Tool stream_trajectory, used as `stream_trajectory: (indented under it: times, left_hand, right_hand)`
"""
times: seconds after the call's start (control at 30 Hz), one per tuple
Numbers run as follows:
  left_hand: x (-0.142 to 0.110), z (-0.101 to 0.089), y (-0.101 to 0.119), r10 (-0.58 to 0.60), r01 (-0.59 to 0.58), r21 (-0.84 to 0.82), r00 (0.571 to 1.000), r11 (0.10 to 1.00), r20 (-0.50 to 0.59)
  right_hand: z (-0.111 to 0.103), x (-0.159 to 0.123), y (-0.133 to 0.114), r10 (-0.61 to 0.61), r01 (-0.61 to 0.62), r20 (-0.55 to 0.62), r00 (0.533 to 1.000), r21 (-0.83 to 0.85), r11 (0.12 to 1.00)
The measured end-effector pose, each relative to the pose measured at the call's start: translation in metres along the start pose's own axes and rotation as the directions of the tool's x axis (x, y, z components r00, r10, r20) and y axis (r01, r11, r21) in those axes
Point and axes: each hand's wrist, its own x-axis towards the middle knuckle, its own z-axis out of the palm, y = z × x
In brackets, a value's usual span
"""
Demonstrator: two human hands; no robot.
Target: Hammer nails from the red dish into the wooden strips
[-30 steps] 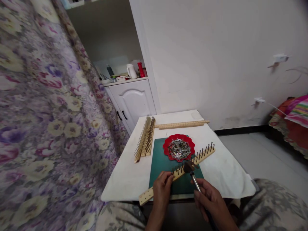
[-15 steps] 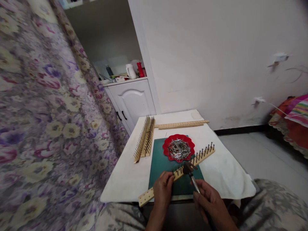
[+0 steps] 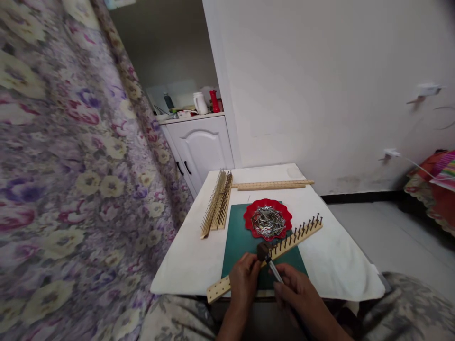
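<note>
While the right hand (image 3: 299,292) grips a hammer (image 3: 263,251), left hand (image 3: 244,277) at a nailed wooden strip (image 3: 219,288), whether pinching anything unclear

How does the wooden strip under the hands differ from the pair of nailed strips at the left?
The wooden strip lies slantwise across the green mat; the nailed pair lies on the white cloth. The strip's near end shows bare holes, while the pair bristles with nails along its length. The left hand is at the strip; no hand touches the pair. Both are wooden, with nails standing up.
</note>
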Motion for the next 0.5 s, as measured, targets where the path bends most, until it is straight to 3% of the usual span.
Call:
stream_trajectory:
  times: [0.5]
  left_hand:
    - [-0.0001,0.0015,-0.0021,-0.006,0.007,0.067,1.0,0.998,-0.007]
  right_hand:
    - [0.0023,0.003,-0.0031,-0.01,0.011,0.03,1.0,-0.047,0.999]
